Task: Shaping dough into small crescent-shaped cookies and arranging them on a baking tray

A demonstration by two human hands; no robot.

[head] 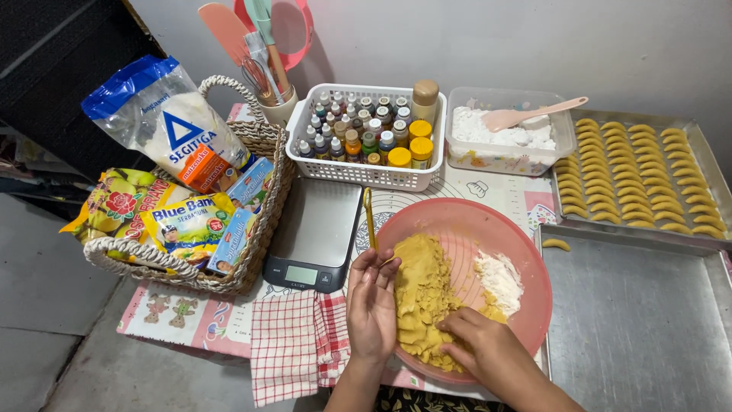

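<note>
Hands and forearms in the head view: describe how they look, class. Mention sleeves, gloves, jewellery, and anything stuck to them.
Both hands are bare: no gloves on the left hand or the right hand. No rings, bracelets or watch show. The forearms are uncovered as far as the picture's lower edge, so no sleeves are in view. The fingernails look short and unpainted. Whether bits of dough cling to the fingers is too small to tell.

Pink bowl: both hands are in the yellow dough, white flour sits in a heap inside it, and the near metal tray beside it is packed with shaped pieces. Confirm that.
Not quite. The head view shows the near metal tray holding a single shaped piece; the packed rows lie on the far tray. The rest holds: left hand and right hand are at the yellow dough, and white flour is heaped in the pink bowl.
</note>
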